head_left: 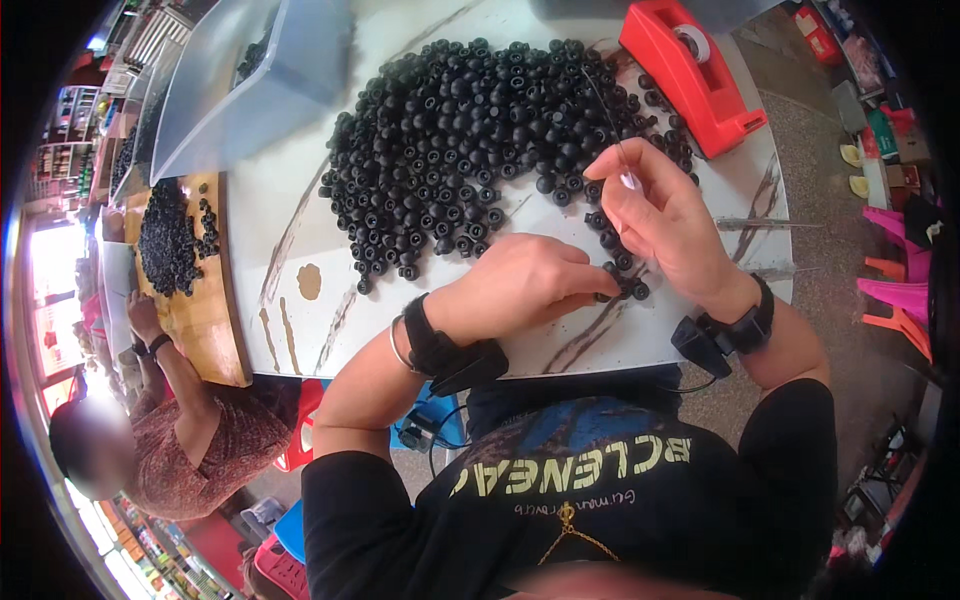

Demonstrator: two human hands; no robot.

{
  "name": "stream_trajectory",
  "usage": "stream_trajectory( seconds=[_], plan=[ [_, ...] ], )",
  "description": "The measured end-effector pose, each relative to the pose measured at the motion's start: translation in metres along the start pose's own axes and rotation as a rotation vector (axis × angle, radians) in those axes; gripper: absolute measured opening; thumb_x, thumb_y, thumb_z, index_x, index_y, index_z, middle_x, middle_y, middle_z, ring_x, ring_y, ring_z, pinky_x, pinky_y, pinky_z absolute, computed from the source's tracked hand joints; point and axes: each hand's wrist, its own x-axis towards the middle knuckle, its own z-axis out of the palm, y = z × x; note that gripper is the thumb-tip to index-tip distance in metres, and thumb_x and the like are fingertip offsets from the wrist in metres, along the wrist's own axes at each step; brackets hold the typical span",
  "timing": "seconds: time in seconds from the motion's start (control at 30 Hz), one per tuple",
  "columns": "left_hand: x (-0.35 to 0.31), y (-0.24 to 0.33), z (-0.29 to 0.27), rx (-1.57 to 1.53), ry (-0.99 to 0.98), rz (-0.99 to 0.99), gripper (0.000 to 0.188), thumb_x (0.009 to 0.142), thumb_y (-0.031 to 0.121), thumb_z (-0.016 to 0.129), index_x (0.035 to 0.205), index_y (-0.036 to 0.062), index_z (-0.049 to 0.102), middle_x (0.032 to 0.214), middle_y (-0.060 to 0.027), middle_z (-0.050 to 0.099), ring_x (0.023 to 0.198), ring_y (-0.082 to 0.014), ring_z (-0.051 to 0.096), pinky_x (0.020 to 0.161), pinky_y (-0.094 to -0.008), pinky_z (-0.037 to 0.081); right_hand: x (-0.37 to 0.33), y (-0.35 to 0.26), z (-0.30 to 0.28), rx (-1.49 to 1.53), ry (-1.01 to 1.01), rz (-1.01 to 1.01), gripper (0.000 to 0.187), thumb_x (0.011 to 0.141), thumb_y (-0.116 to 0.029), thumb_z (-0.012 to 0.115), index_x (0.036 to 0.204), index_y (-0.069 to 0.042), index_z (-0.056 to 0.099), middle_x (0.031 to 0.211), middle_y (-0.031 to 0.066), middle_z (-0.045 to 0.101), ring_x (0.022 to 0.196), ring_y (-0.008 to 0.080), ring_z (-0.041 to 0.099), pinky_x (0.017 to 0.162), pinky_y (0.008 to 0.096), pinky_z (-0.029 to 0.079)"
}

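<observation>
A big pile of small black round caps (430,150), each with a hole, is spread over the table. My right hand (660,215) is closed in a pinch on a thin dark rod (603,108), which slants up and left over the pile's right side. Low and to the left, my left hand (525,285) has its fingertips pinched at a small black cap (604,296). Several loose caps (638,288) lie between my two hands, near the front edge. My left fingers partly hide what they grip.
A red tape dispenser (690,80) stands at the back right. The translucent plastic bin (215,105) at the back left holds more black pieces. Beyond it, another person (210,430) works at a wooden table (225,335) with a black heap (168,240).
</observation>
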Motion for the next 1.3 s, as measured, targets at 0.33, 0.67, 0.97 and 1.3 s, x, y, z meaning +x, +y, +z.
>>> stream_trajectory(
  seconds=[0.33, 0.67, 0.97, 1.3],
  plan=[
    [-0.003, -0.005, -0.008, -0.627, 0.083, -0.177, 0.015, 0.076, 0.010, 0.058, 0.091, 0.0072, 0.057, 0.062, 0.0006, 0.050, 0.052, -0.0121, 0.046, 0.048, -0.0240, 0.036, 0.000, 0.001, -0.001, -0.004, -0.003, -0.002, 0.019, 0.086, -0.016, 0.053, 0.100, -0.006, 0.049, 0.074, -0.0061, 0.045, 0.060, -0.0021, 0.037, 0.050, 0.0131, 0.029],
    [-0.006, -0.006, -0.013, -1.537, 0.232, -0.312, 0.012, 0.081, 0.009, 0.059, 0.089, 0.0062, 0.050, 0.075, 0.0001, 0.053, 0.054, -0.0028, 0.038, 0.046, -0.0155, 0.028, -0.002, 0.005, 0.000, -0.262, -0.160, 0.029, 0.025, 0.080, -0.003, 0.057, 0.102, -0.002, 0.044, 0.088, 0.0005, 0.043, 0.075, 0.0038, 0.047, 0.069, 0.0203, 0.047],
    [-0.005, -0.015, -0.002, -1.387, 0.373, -0.290, 0.016, 0.079, 0.015, 0.064, 0.086, 0.0069, 0.051, 0.076, 0.0009, 0.053, 0.057, -0.0027, 0.042, 0.047, -0.0149, 0.031, 0.000, 0.014, 0.000, -0.222, -0.079, -0.057, 0.020, 0.077, -0.013, 0.064, 0.091, -0.007, 0.051, 0.062, -0.0094, 0.033, 0.054, -0.0009, 0.025, 0.047, 0.0164, 0.022],
    [-0.003, -0.013, -0.008, -1.094, 0.424, -0.175, 0.022, 0.067, 0.004, 0.072, 0.083, 0.0052, 0.056, 0.081, 0.0019, 0.056, 0.071, -0.0041, 0.047, 0.066, -0.0183, 0.039, 0.000, 0.006, 0.001, -0.082, -0.152, 0.058, 0.016, 0.079, -0.013, 0.063, 0.084, -0.007, 0.049, 0.066, -0.0094, 0.037, 0.057, -0.0018, 0.029, 0.048, 0.0150, 0.023]
  ],
)
